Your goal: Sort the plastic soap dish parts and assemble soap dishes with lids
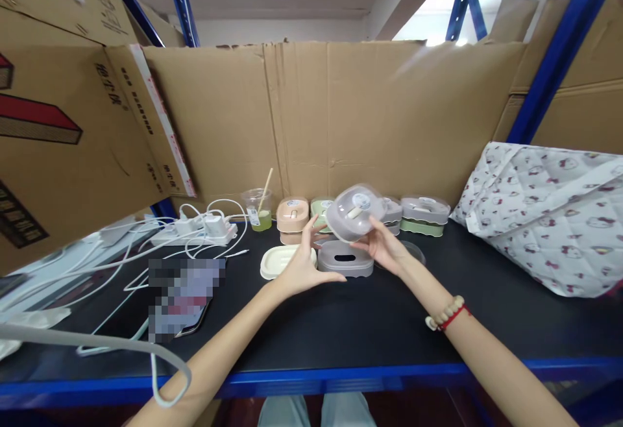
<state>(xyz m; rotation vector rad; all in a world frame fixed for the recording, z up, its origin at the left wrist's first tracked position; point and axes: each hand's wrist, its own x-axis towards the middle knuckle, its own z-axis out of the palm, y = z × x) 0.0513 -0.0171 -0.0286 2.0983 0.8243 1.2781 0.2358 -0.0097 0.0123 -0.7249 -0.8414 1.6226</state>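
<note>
My right hand (389, 248) grips the right lower edge of a pale grey oval lid (357, 214) with a clear top and a small light piece at its middle. The lid is tilted above the table. Just below it, a grey oval container (346, 265) with a dark slot in its top rests on the table. My left hand (302, 270) is open, thumb stretched out in front of this container, fingers spread at its left side. Partly behind that hand lies a cream oval piece (273, 262). A clear rounded piece (413, 253) shows behind my right wrist.
Along the back stand orange (293, 215), green (321, 207) and grey-green containers (424, 215). A cup with a straw (263, 219), a power strip (214, 227) with white cables and a phone (195, 304) are left. A quilted bag (549, 213) stands right; cardboard (389, 115) walls the back.
</note>
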